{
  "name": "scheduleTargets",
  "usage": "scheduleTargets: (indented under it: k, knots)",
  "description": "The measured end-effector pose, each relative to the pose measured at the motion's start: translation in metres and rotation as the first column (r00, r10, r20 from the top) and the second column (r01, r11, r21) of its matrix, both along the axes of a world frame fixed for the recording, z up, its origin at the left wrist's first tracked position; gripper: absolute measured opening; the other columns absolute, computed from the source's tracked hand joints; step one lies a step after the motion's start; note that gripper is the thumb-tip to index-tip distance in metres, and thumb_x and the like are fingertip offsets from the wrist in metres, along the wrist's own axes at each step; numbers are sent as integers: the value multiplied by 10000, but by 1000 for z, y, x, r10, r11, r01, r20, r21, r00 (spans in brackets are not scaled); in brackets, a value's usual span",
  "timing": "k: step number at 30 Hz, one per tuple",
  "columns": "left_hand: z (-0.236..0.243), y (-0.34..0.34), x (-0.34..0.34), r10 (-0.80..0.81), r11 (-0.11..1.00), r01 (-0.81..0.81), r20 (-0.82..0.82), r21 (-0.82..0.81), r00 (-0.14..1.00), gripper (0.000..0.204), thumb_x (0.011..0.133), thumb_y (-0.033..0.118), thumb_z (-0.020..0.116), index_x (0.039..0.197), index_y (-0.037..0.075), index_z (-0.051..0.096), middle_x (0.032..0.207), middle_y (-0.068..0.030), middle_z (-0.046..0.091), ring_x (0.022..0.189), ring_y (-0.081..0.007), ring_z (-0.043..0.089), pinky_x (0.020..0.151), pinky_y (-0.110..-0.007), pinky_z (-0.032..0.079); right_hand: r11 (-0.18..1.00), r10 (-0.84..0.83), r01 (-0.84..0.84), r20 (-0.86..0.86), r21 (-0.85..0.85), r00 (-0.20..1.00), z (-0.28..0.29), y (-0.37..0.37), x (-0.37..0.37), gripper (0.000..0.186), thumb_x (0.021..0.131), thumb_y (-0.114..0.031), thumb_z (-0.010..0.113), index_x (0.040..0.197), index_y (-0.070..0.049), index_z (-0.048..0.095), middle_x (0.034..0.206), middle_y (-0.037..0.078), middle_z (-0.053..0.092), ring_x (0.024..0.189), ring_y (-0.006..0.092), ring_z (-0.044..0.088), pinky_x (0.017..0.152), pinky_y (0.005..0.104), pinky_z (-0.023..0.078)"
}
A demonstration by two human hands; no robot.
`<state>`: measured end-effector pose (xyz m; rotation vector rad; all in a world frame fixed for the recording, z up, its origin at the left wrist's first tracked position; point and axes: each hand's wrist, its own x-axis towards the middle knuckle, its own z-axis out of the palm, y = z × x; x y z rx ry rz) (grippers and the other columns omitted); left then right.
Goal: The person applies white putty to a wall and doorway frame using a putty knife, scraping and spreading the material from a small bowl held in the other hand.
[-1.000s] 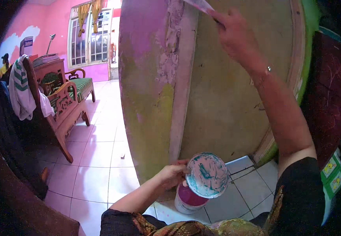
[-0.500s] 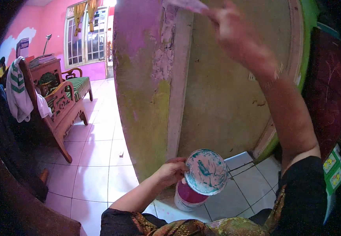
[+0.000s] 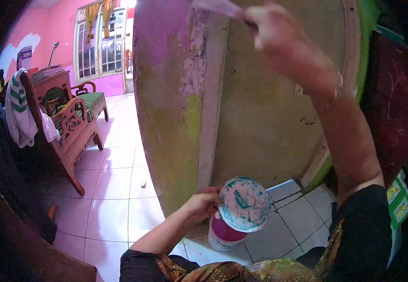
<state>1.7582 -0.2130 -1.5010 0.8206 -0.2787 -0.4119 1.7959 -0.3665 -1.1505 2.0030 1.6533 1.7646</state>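
My left hand [image 3: 203, 205] is closed on the edge of a round paint-bucket lid [image 3: 245, 205], smeared pale pink and teal. Under the lid stands a small white bucket [image 3: 223, 242] with magenta inside, partly covered by it. Raised high at the upper right, my right hand [image 3: 279, 40] grips a flat, pale, paint-coated tool [image 3: 219, 6]. Blur and the picture's edge hide whether this is a brush or a scraper. Its tip points left, by the wall edge [image 3: 168, 70], where purple paint gives way to bare, yellowish and crumbling plaster.
A brownish door panel [image 3: 270, 103] in a worn frame lies right of the wall edge. To the left stands a carved wooden bench [image 3: 70, 122] with a white towel [image 3: 20, 110] over it. A small chip [image 3: 143, 184] lies on the tiled floor [image 3: 112, 183].
My right hand and its tool have shifted slightly left and down. The lid in my left hand has moved a little left and up. The whole view has turned slightly.
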Motion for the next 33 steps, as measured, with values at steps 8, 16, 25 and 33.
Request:
scheduleTargets:
  k: [8,16,25,33]
  knots:
    - [11,-6,-9,43,999,-43,11,-9,999,418,758,56,499,1158,-55,451,924,-131,608,648,-194,620,509,-285,514,990,114,-113,-8,83,993,-38,28,20,181,850,-95,398,881,19,535,819,223,542,786,372,546,716,460,434]
    - [-11,9,-4,15,1000,-16,46,24,999,472,769,83,507,1215,-37,410,979,-148,602,654,-208,626,450,-292,505,981,-191,192,257,24,947,12,16,-24,169,806,-89,414,837,16,543,793,201,558,741,361,554,700,447,446]
    - [3,3,-22,60,998,-60,28,5,998,339,774,76,512,1088,-48,481,875,-147,616,616,-215,622,467,-297,507,989,-144,146,177,-2,974,-4,24,-37,107,730,-2,478,809,9,549,778,191,553,763,362,544,707,416,444]
    - [0,10,-27,3,1000,-4,24,18,1000,336,756,51,498,1079,-40,480,832,-99,600,621,-166,608,498,-262,522,987,-20,44,-152,154,988,27,26,-79,223,805,-97,401,853,52,560,794,236,564,768,379,566,718,441,445]
